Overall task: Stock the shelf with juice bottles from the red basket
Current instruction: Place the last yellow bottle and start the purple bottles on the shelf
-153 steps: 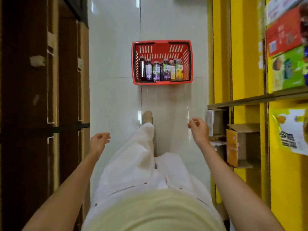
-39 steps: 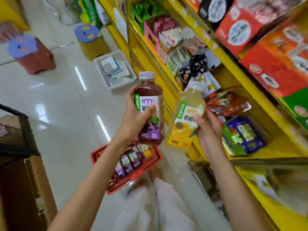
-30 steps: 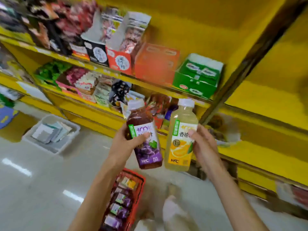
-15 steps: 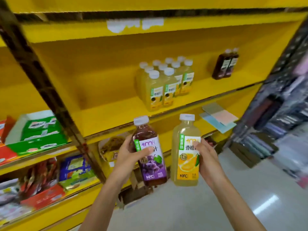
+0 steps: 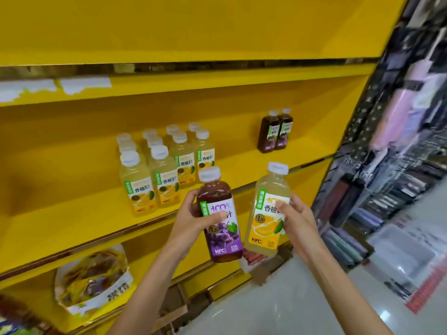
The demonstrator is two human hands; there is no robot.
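Yellow shelf [image 5: 60, 226], mid-frame: pale bottles [image 5: 167, 182] stocked centre-left, two dark bottles [image 5: 274, 135] right. Left hand [image 5: 193, 221] gripping grape bottle [image 5: 223, 240], right hand [image 5: 298, 221] gripping citrus bottle [image 5: 264, 228], lower centre, unshelved. Red basket out of frame.

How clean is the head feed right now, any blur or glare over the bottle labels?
Head view: labels on the grape bottle in the left hand and pomelo bottle in the right hand read sharp, no glare; shelved bottles slightly soft; racks at right smear with blur; glare streaks on the floor.
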